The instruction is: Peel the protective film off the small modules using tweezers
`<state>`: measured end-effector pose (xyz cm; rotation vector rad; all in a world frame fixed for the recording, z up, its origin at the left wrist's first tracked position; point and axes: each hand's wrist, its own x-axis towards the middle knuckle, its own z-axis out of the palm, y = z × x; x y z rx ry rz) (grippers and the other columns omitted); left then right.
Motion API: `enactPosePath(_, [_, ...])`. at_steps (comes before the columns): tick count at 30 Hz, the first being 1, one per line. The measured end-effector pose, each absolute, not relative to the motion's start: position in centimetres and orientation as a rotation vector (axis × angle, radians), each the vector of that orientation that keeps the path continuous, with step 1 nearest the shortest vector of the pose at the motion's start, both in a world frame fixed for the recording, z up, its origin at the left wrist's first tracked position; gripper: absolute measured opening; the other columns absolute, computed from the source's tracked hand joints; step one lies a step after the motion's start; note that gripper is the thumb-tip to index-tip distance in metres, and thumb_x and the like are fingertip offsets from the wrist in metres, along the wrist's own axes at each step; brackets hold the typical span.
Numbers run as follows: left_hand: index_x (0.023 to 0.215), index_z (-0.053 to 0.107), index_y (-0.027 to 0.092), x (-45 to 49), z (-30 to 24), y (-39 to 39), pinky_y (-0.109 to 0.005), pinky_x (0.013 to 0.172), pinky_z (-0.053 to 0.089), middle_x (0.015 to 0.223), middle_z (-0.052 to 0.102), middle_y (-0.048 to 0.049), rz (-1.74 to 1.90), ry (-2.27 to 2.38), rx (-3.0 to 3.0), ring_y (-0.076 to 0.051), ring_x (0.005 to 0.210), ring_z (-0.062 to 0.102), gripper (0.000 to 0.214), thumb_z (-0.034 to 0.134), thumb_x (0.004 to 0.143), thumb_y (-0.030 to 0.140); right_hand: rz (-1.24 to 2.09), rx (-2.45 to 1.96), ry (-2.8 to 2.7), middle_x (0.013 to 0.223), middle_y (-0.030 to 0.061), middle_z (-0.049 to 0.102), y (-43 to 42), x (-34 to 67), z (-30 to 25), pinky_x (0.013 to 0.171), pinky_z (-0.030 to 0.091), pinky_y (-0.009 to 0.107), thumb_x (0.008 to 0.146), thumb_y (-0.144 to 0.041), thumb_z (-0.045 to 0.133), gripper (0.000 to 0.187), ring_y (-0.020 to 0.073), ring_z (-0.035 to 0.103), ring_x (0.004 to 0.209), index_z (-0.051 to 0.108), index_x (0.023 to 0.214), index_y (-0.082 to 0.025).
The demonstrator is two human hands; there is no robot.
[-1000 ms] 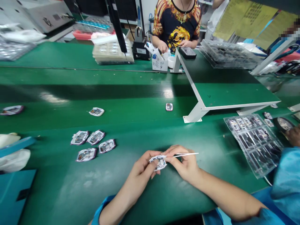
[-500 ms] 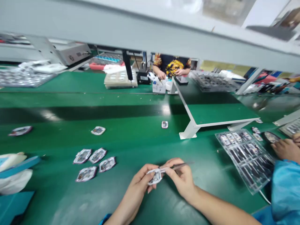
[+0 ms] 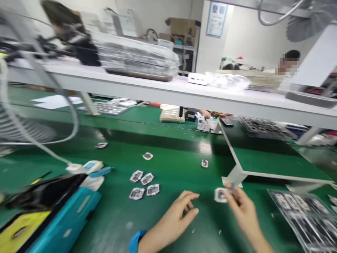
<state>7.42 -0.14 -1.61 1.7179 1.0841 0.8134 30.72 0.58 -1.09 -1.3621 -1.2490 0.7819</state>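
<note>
Across the green desk [image 3: 116,225], a low stand [image 3: 279,161] rises at right; a teal case [image 3: 70,214] lies left. The clear tray [image 3: 295,215] before the stand carries pale modules in its far row, with dark slots nearer. The left hand [image 3: 179,212] is empty, its fingers spread from the thumb. The right hand [image 3: 243,207] pinches a white-rimmed module [image 3: 219,195] over the desk near the stand's leg, dark middle facing the camera; blur hides its long axis. Smaller-looking loose modules [image 3: 137,193] lie farther left, four clustered.
</note>
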Motion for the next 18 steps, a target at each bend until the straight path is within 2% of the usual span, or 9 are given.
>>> enactPosePath(3, [0.121,0.062,0.022,4.4,-0.4,2.8,-0.028,0.092,0.050,0.121,0.062,-0.0074,0.728,1.480,2.053,-0.019,0.106,0.061,0.032,0.053,0.090,0.022,0.424,-1.574,-1.206,0.087,0.0099,0.074,3.5,36.0,1.9,0.064,0.052,0.033,0.068,-0.062,0.065,0.063,0.0268,0.068,0.072,0.066,0.112,-0.017])
enactPosePath(5, [0.121,0.061,0.018,2.0,-0.3,5.4,-0.034,0.104,0.043,0.123,0.062,-0.0098,0.712,1.699,2.075,-0.022,0.117,0.055,0.032,0.056,0.090,0.019,0.200,-1.846,-1.216,0.071,0.0078,0.072,5.6,39.5,3.8,0.055,0.046,0.034,0.072,-0.062,0.059,0.058,0.0273,0.064,0.059,0.069,0.108,-0.018])
enactPosePath(6, [0.121,0.061,0.016,0.9,-0.3,6.7,-0.036,0.105,0.042,0.123,0.062,-0.0111,0.701,1.800,2.054,-0.023,0.119,0.054,0.032,0.058,0.089,0.018,0.129,-1.947,-1.234,0.068,0.0075,0.071,6.6,41.1,4.6,0.055,0.045,0.035,0.075,-0.059,0.057,0.052,0.0287,0.064,0.059,0.070,0.107,-0.020])
enactPosePath(9, [0.123,0.058,0.014,-2.3,-0.9,10.6,-0.050,0.101,0.043,0.127,0.059,-0.0114,0.651,2.135,1.926,-0.029,0.119,0.054,0.034,0.063,0.089,0.022,0.016,-2.192,-1.281,0.073,0.0119,0.072,9.0,44.2,6.0,0.062,0.046,0.038,0.084,-0.049,0.051,0.043,0.0334,0.066,0.071,0.070,0.107,-0.019])
enactPosePath(11, [0.124,0.057,0.017,-4.1,-1.3,12.5,-0.052,0.096,0.047,0.131,0.056,-0.0106,0.616,2.331,1.814,-0.029,0.116,0.056,0.035,0.062,0.091,0.028,-0.042,-2.304,-1.334,0.078,0.0150,0.072,9.9,44.8,6.2,0.065,0.046,0.039,0.087,-0.049,0.049,0.043,0.0355,0.066,0.076,0.069,0.109,-0.017])
enactPosePath(13, [0.125,0.056,0.017,-5.4,-1.7,13.7,-0.052,0.094,0.048,0.131,0.056,-0.0107,0.580,2.471,1.708,-0.029,0.114,0.057,0.036,0.061,0.092,0.031,-0.164,-2.305,-1.382,0.095,0.0188,0.071,10.0,44.4,6.0,0.066,0.046,0.040,0.088,-0.048,0.049,0.044,0.0363,0.066,0.082,0.069,0.111,-0.016])
enactPosePath(15, [0.124,0.056,0.017,-6.3,-1.9,14.2,-0.051,0.093,0.049,0.130,0.057,-0.0113,0.547,2.547,1.630,-0.029,0.113,0.058,0.036,0.061,0.092,0.032,-0.382,-2.146,-1.370,0.115,0.0219,0.063,9.4,42.8,5.7,0.068,0.046,0.041,0.089,-0.047,0.048,0.045,0.0358,0.065,0.091,0.068,0.113,-0.016])
enactPosePath(18, [0.121,0.058,0.016,-7.3,-1.7,14.6,-0.052,0.094,0.047,0.128,0.058,-0.0113,0.518,2.566,1.561,-0.029,0.113,0.057,0.034,0.060,0.092,0.034,-0.407,-1.701,-1.463,0.106,0.0189,0.064,8.0,38.7,4.9,0.075,0.048,0.043,0.088,-0.045,0.050,0.038,0.0338,0.062,0.094,0.068,0.105,-0.016])
